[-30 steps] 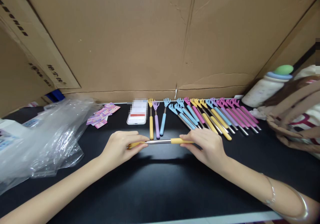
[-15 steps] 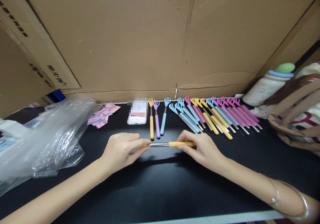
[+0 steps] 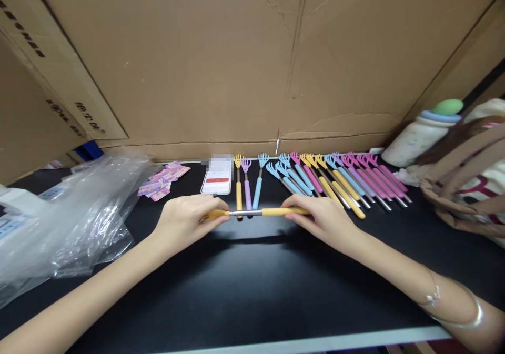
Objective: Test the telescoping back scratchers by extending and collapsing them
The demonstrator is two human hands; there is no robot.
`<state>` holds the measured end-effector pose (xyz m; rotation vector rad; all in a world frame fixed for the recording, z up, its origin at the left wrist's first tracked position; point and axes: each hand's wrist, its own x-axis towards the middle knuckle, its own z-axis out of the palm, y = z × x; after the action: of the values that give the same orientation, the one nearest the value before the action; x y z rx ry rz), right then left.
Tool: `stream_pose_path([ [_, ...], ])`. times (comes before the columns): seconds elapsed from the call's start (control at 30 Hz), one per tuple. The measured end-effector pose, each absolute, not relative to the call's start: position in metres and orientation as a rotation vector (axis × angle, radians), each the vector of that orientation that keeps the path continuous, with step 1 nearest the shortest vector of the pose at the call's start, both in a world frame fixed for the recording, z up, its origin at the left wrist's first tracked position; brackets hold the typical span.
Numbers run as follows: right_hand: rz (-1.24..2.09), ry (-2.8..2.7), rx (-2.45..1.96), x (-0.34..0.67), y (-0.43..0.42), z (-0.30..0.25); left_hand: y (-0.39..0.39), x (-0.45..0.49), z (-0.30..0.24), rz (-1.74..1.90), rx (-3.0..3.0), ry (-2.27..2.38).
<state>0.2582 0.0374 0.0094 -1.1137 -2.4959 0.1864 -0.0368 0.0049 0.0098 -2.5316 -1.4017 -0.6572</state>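
Observation:
Between my hands a yellow back scratcher (image 3: 274, 212) is held level above the black table (image 3: 252, 285). My left hand (image 3: 193, 214) pinches its yellow claw end, which the fingers partly hide. On the yellow handle, my right hand (image 3: 315, 217) is closed, with the handle's end hidden in the palm. A bare metal rod shows between the two grips. Just behind lie a yellow back scratcher (image 3: 239, 188), a purple one (image 3: 247, 188) and a blue one (image 3: 258, 185), side by side with claws pointing away from me.
A slanted row of several back scratchers (image 3: 347, 183) lies at the right. Near the back are a phone (image 3: 216, 180) and pink-purple cards (image 3: 163, 179). Clear plastic bags (image 3: 79, 217) cover the left. A bottle (image 3: 418, 135) and a bag (image 3: 465, 185) stand far right, before cardboard (image 3: 205, 70).
Both hands have raised the yellow back scratcher slightly, away from me. My left hand has shifted a little left, and more of the claw end shows between its fingers.

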Motion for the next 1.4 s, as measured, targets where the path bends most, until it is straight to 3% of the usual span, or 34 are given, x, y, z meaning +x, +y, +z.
stream_pose_path([
  [0.3,0.249,-2.392,-0.993,0.262,0.047,0.007,0.011,-0.041,0.011,-0.716,-2.719,-1.651],
  [0.87,-0.018,-2.365,-0.725,0.261,0.042,0.001,0.005,-0.031,0.011,-1.005,-3.035,-1.934],
  [1.4,0.488,-2.428,-1.098,0.253,0.037,0.005,0.002,-0.027,0.010,-0.966,-2.837,-1.686],
])
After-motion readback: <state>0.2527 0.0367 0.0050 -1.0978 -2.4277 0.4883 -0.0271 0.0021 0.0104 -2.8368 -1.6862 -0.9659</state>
